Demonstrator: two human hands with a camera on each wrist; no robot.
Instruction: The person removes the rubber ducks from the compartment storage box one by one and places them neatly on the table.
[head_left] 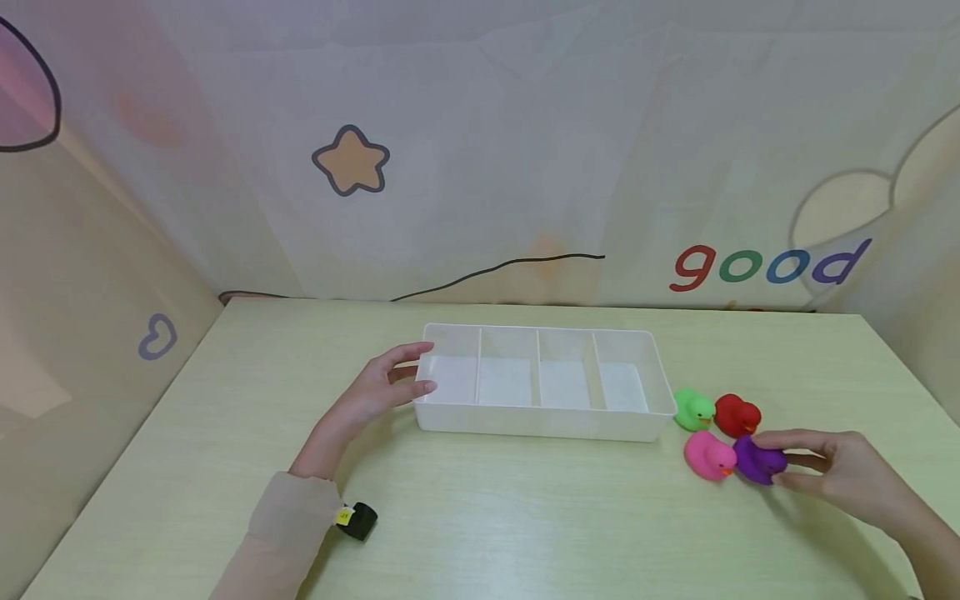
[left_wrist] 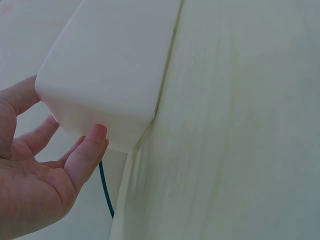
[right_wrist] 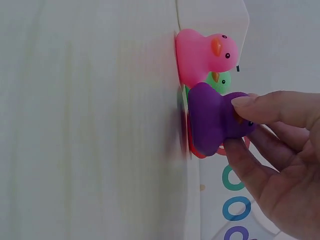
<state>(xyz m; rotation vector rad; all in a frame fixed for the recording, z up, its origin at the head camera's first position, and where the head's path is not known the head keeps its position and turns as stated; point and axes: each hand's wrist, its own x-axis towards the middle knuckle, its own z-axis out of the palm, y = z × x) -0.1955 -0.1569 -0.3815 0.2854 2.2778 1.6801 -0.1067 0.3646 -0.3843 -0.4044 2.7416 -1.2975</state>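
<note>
At the left end of a white divided tray (head_left: 536, 421), my left hand (head_left: 378, 387) grips the end wall, thumb and a finger reaching over its rim. The left wrist view shows the fingers of this hand (left_wrist: 52, 165) spread against the tray's end (left_wrist: 105, 112). On the right, my right hand (head_left: 847, 471) pinches a purple rubber duck (head_left: 756, 461) by its head between thumb and fingers. A pink duck (head_left: 707, 457), a red duck (head_left: 737, 415) and a green duck (head_left: 692, 410) cluster beside it. In the right wrist view the purple duck (right_wrist: 207, 120) mostly covers the red one.
The tray's compartments stand in a row across the light wooden table (head_left: 510, 517). Its right end lies close to the green duck. A printed cloth backdrop (head_left: 510, 167) rises behind the table. A small black device (head_left: 358, 521) sits at my left sleeve.
</note>
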